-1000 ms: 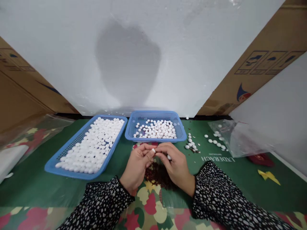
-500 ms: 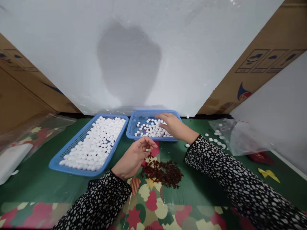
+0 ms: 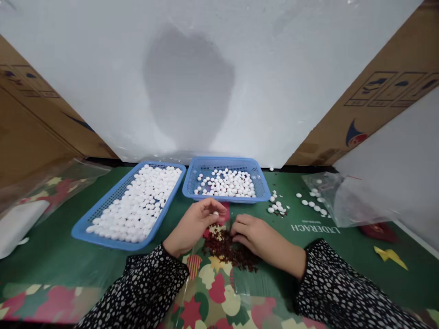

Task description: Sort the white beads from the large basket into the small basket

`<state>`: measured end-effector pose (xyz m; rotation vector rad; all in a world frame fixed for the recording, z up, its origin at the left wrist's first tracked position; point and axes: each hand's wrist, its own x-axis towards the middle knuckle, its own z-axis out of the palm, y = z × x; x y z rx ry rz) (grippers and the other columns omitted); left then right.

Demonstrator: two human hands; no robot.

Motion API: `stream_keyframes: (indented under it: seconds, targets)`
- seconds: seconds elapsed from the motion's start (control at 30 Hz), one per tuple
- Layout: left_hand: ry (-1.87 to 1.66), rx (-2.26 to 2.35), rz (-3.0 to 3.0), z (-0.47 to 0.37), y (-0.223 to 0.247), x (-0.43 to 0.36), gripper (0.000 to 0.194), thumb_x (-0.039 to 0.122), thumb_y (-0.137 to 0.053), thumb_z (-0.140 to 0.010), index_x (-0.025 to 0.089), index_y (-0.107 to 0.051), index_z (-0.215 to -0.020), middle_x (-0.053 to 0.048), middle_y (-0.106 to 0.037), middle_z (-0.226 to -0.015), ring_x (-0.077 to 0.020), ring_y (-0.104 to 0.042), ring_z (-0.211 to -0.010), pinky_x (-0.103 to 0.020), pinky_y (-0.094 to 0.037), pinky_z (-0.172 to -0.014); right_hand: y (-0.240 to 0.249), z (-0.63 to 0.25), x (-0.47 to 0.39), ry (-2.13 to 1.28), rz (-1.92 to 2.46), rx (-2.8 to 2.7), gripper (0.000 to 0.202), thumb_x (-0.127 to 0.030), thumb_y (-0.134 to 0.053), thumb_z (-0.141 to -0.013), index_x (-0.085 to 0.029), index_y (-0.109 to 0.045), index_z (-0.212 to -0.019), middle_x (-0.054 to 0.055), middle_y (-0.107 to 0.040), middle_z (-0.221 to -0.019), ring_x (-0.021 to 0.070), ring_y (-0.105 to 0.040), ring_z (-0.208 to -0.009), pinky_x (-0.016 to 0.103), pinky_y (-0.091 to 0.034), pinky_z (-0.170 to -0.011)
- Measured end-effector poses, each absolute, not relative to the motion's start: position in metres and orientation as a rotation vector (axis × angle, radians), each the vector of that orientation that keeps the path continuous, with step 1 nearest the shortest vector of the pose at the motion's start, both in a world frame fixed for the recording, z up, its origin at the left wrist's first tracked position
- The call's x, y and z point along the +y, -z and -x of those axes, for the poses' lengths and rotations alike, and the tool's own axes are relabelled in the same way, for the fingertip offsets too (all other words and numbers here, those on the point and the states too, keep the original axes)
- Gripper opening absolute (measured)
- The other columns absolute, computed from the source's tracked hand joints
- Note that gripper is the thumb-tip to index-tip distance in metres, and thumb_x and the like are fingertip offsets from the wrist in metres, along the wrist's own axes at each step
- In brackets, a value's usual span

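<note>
Between the thumb and fingers of my left hand (image 3: 196, 225) is a small white ball (image 3: 216, 213). My right hand (image 3: 258, 234) is at a pile of dark red bits (image 3: 240, 258), its fingers curled together at the pile's upper right side; whether they hold any bits is hidden. Behind the hands stands a blue perforated basket (image 3: 266, 186) with white balls (image 3: 236, 183) spread in it. To the left, a second blue basket (image 3: 85, 230) is filled far more densely with white balls (image 3: 137, 205).
Loose white pieces (image 3: 277, 207) lie right of the middle basket, and more white balls (image 3: 313, 205) lie by a clear plastic bag (image 3: 360, 198). A yellow scrap (image 3: 390, 257) is at the right. A white object (image 3: 20, 228) sits far left. Cardboard (image 3: 377, 91) and a white panel (image 3: 267, 91) stand behind.
My right hand has moved from the middle basket down to the dark red pile. The left hand stays nearly in place, now with a white ball visible in its fingers.
</note>
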<state>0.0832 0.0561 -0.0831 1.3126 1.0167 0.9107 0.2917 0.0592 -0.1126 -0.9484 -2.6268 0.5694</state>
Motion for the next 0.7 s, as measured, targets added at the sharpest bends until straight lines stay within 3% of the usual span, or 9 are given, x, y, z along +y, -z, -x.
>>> stream_keyframes:
  seconds: [0.17, 0.3, 0.47, 0.7]
  targets:
    - [-0.884, 1.064, -1.302, -0.086, 0.089, 0.057, 0.006, 0.019, -0.065, -0.08, 0.016, -0.064, -0.085, -0.003, -0.065, -0.086, -0.0153, -0.061, -0.08, -0.03, -0.051, -0.075, 0.112, -0.283, 0.067, -0.329, 0.903, -2.672, 0.014, -0.005, -0.069, -0.085, -0.017, -0.061, -0.085, 0.003, -0.059, -0.087, 0.0221, -0.051, -0.084, 0.033, -0.038, -0.075]
    - [-0.869, 1.223, -1.397, -0.087, 0.09, 0.059, 0.011, 0.024, -0.067, -0.08, 0.014, -0.068, -0.076, -0.001, -0.065, -0.069, -0.0131, -0.056, -0.064, -0.026, -0.045, -0.064, 0.11, -0.284, 0.064, -0.468, 0.944, -2.506, 0.02, 0.0, -0.069, -0.081, -0.018, -0.06, -0.082, 0.0, -0.059, -0.086, 0.0204, -0.051, -0.085, 0.032, -0.033, -0.077]
    - [-0.881, 1.131, -1.27, -0.087, 0.097, 0.059, 0.019, 0.026, -0.071, -0.077, 0.016, -0.073, -0.094, -0.006, -0.072, -0.095, -0.0185, -0.064, -0.086, -0.033, -0.048, -0.083, 0.108, -0.288, 0.066, -0.884, 0.957, -2.141, 0.017, -0.002, -0.062, -0.083, -0.018, -0.06, -0.08, -0.003, -0.062, -0.08, 0.0166, -0.055, -0.077, 0.027, -0.038, -0.073]
    - [-0.891, 1.081, -1.136, -0.09, 0.1, 0.057, 0.024, 0.022, -0.077, -0.072, 0.015, -0.068, -0.093, -0.006, -0.07, -0.091, -0.0166, -0.063, -0.083, -0.03, -0.047, -0.079, 0.117, -0.288, 0.068, -1.024, 0.966, -1.831, 0.007, -0.015, -0.058, -0.087, -0.019, -0.058, -0.082, -0.003, -0.058, -0.073, 0.0154, -0.053, -0.065, 0.024, -0.04, -0.06]
